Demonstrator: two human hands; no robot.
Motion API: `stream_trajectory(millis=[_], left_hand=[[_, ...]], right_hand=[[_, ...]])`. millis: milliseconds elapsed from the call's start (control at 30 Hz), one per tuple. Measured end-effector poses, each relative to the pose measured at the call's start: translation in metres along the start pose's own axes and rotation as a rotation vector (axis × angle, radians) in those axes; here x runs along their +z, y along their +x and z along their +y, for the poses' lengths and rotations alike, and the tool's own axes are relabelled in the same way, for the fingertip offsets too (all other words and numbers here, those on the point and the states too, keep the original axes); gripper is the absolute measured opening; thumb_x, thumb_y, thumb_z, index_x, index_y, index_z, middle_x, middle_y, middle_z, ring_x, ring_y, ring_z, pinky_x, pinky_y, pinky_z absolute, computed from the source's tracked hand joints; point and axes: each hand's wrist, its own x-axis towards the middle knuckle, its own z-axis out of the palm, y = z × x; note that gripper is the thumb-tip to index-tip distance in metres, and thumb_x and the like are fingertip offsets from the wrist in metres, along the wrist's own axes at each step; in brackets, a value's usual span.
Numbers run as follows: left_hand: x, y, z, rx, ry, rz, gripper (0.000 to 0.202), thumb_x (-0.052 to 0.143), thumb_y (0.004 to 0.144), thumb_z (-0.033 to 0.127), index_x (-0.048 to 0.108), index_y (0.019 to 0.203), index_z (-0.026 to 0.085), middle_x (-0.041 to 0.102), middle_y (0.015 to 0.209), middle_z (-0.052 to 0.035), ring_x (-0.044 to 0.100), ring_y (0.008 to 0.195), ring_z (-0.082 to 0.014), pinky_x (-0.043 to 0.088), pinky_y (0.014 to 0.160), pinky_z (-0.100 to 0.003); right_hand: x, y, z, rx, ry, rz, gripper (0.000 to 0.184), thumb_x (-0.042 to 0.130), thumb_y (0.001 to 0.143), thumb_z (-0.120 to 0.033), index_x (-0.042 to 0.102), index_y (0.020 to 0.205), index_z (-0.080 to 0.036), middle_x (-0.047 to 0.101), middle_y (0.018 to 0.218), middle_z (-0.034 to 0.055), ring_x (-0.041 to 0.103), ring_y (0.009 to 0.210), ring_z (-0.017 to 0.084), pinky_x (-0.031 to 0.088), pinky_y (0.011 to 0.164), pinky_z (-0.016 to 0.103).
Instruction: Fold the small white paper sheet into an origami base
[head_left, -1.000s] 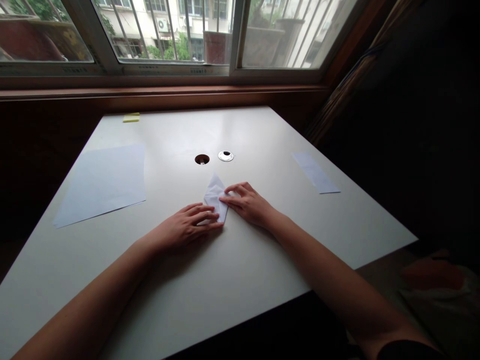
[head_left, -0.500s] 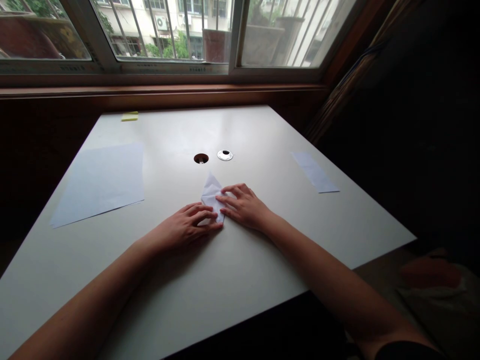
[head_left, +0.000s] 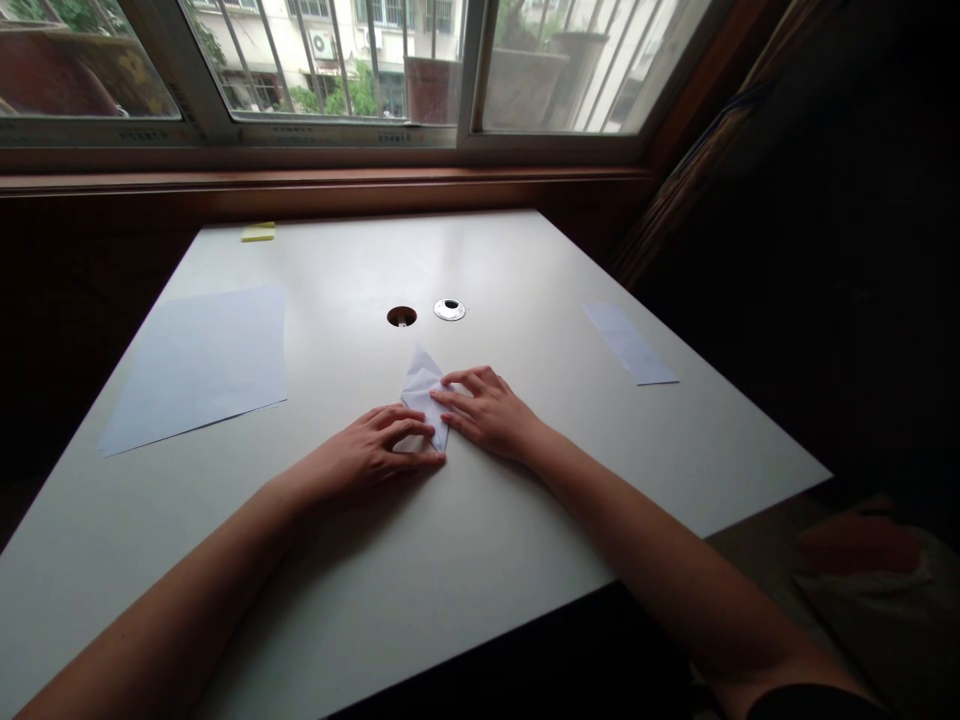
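Note:
A small folded white paper (head_left: 421,382) with a pointed far tip lies in the middle of the white table (head_left: 480,520). My left hand (head_left: 371,452) rests on its near left part, fingers curled and pressing it down. My right hand (head_left: 486,410) lies on its right side, fingertips pressed flat along a fold. Both hands hide the paper's near half.
A plain white sheet (head_left: 199,362) lies at the left. A narrow paper strip (head_left: 628,343) lies at the right. A round cable hole (head_left: 402,316) and its white cap (head_left: 449,309) sit beyond the paper. A yellow pad (head_left: 258,232) lies at the far left corner, under the window.
My right hand has slid slightly left along the fold and the paper's tip has shifted a little left. My left hand has hardly moved.

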Motion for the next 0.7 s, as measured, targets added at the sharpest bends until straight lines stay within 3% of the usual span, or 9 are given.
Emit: stream_trajectory(millis=[300, 533, 700], left_hand=[[-0.0036, 0.0010, 0.0009, 0.009, -0.016, -0.041, 0.041, 0.054, 0.097, 0.026, 0.056, 0.136, 0.039, 0.057, 0.138, -0.0046, 0.046, 0.134, -0.0267, 0.038, 0.113, -0.047], [0.0003, 0.0013, -0.0021, 0.042, -0.072, 0.036, 0.046, 0.048, 0.099, 0.018, 0.047, 0.144, 0.025, 0.063, 0.132, -0.0075, 0.051, 0.131, -0.0210, 0.039, 0.114, -0.041], [0.0037, 0.0023, -0.0013, 0.043, -0.031, 0.014, 0.043, 0.048, 0.100, 0.022, 0.049, 0.143, 0.027, 0.063, 0.132, -0.0066, 0.050, 0.131, -0.0216, 0.039, 0.114, -0.042]], right_hand=[[0.0000, -0.0004, -0.0012, 0.002, -0.018, -0.001, 0.043, 0.044, 0.100, -0.047, 0.055, 0.138, -0.033, 0.050, 0.142, 0.0044, 0.038, 0.123, 0.029, 0.038, 0.106, 0.046], [0.0008, -0.0006, 0.0003, -0.011, -0.022, 0.010, 0.041, 0.046, 0.099, -0.046, 0.057, 0.137, -0.034, 0.051, 0.141, 0.0048, 0.039, 0.122, 0.029, 0.039, 0.105, 0.046], [0.0017, -0.0007, 0.0013, -0.018, -0.017, 0.016, 0.041, 0.048, 0.098, -0.046, 0.056, 0.137, -0.034, 0.051, 0.140, 0.0053, 0.039, 0.122, 0.029, 0.039, 0.104, 0.047]])
